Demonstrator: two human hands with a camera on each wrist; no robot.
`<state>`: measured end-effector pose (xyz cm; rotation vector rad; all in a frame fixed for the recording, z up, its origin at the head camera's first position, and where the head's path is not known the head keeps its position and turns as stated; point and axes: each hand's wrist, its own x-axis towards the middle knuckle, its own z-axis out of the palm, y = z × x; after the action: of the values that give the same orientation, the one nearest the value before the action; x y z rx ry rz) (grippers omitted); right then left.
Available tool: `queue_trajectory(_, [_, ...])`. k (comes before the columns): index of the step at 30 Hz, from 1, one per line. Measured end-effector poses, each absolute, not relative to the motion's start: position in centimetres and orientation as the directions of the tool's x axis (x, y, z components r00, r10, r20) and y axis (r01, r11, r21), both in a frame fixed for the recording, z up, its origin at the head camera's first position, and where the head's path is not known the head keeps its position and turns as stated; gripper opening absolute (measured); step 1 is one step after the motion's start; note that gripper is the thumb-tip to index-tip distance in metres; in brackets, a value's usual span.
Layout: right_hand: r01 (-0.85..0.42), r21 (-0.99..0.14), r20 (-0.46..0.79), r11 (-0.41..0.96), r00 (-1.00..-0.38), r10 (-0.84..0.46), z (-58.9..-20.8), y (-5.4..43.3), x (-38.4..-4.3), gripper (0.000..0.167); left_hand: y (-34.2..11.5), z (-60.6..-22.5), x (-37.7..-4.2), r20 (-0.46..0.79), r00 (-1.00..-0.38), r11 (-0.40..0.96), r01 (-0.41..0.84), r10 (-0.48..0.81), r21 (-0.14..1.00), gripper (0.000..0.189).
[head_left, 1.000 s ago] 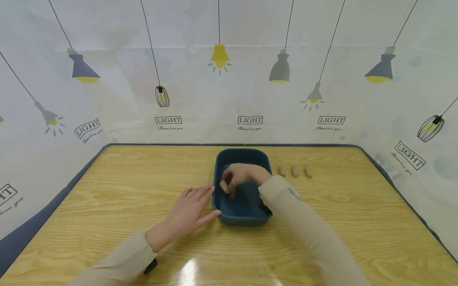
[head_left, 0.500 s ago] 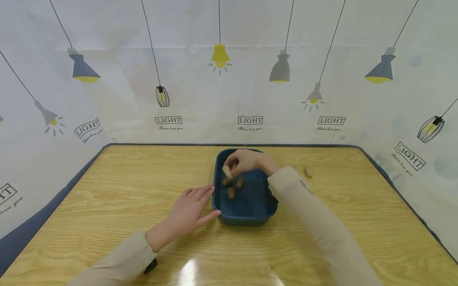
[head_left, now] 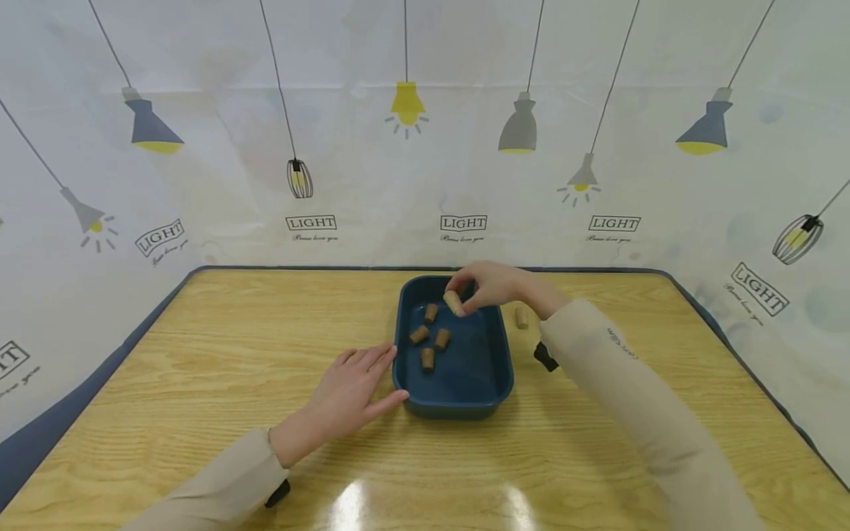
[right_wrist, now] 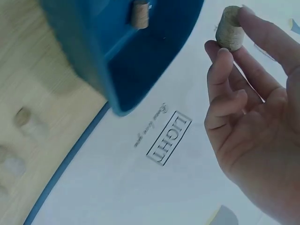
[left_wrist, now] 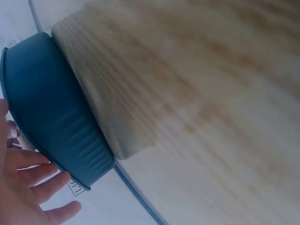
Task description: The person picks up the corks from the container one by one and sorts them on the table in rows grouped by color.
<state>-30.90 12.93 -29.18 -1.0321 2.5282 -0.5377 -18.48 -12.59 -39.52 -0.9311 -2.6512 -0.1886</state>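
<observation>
My right hand (head_left: 491, 283) pinches a small cork (head_left: 454, 302) between thumb and fingertips, over the back right part of a deep blue rectangular bin (head_left: 458, 409). The right wrist view also shows this held cork (right_wrist: 230, 29), its flat end visible. Several darker-looking corks (head_left: 428, 360) lie in the left half of the bin. With fingers spread and fairly straight, my left hand (head_left: 348, 391) touches the bin's left rim; the left wrist view shows its fingers (left_wrist: 49, 187) along that rim.
Right of the bin, a loose cork (head_left: 522, 318) stands on the wooden table (head_left: 265, 317). More corks (right_wrist: 29, 123) show there in the right wrist view, while my right arm hides them from the head. A white printed backdrop (head_left: 372, 169) rises behind the table.
Holding a cork, my right hand has risen from the bin's left side and moved right and back. The corks lying in the bin have come into sight. The left hand stays put.
</observation>
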Motion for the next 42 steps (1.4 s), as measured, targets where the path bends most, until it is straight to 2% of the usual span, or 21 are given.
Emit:
queue_trajectory(30, [-0.474,-0.537,-0.123,0.698,-0.774,-0.620,-31.2,24.1,-29.0,0.040,-12.6,-39.4,-18.3,0.341,-0.731,0.777,0.629,0.591,0.004,0.068])
queue_trajectory(42, [-0.468,-0.499,-0.077,0.730,-0.814,-0.575,-32.4,28.5,-28.0,0.040,-12.6,-39.5,-18.3,0.337,-0.733,0.780,0.626,0.591,-0.008,0.069])
